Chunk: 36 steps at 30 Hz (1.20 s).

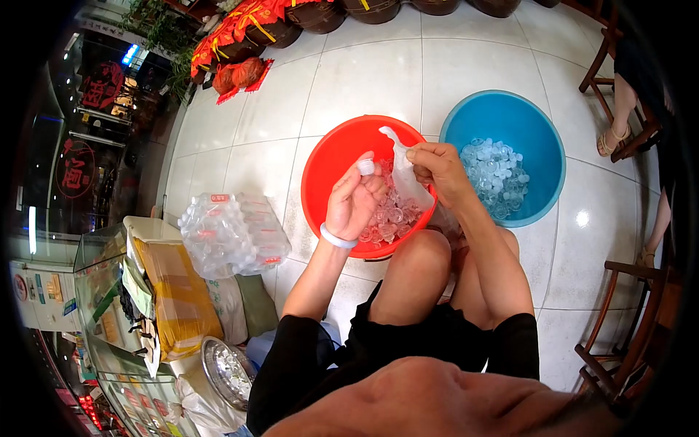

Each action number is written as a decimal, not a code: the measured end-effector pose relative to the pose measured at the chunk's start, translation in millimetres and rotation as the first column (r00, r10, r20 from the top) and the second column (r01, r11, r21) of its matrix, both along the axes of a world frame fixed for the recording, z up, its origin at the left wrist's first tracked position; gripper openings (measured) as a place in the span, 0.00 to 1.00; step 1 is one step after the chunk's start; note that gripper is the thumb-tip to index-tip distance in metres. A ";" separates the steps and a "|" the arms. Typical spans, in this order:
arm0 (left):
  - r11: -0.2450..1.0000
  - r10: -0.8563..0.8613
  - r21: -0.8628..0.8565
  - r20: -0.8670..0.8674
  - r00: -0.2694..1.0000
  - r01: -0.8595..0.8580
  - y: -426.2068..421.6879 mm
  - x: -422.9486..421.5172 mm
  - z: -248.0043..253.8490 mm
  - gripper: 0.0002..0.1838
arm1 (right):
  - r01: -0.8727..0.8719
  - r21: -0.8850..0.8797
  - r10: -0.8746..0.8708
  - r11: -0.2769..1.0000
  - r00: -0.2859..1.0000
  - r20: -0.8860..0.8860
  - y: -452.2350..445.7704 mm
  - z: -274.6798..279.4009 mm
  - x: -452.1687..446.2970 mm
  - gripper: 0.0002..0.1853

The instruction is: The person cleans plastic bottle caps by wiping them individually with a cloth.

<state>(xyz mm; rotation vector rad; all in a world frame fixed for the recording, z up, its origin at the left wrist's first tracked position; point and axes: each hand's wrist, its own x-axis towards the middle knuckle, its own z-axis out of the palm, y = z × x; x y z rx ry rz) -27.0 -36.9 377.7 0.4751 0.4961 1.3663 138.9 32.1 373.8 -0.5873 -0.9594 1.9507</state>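
Between the thumb and fingers of my left hand (352, 202) is a small white ribbed bottle cap (366, 167). My right hand (441, 173) pinches a white cloth (405, 175), which hangs down beside the left hand. Both hands are above a red basin (318, 175); many small clear plastic pieces (386, 231), which look like caps, lie inside it. To the right, a blue basin (540, 131) holds a heap of clear and whitish caps (495, 171). The cloth and the cap are apart.
Shrink-wrapped empty plastic bottles (233, 234) lie on the tiled floor at left. Nearby are a taped carton (171, 295) and a metal bowl (226, 371). Dark jars (317, 14) line the back. Wooden chairs (619, 349) and another person's foot (611, 140) are at right.
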 end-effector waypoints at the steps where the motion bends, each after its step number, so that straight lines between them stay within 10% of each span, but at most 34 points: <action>1: 1.000 0.000 0.000 0.000 1.000 0.000 -0.3 0.6 1.4 0.19 | 0.000 0.000 0.000 1.000 1.000 0.000 0.0 -0.4 -0.2 0.09; 13: 0.999 0.029 -0.036 0.187 0.982 -0.023 -1.4 -1.9 1.0 0.18 | 0.000 0.101 -0.021 0.995 0.979 0.201 -8.2 4.8 -5.7 0.08; 36: 0.968 0.245 0.092 -0.123 0.962 -0.235 -0.5 6.2 -10.0 0.15 | -0.047 0.266 -0.029 0.963 0.961 0.275 -15.5 -2.1 -12.0 0.10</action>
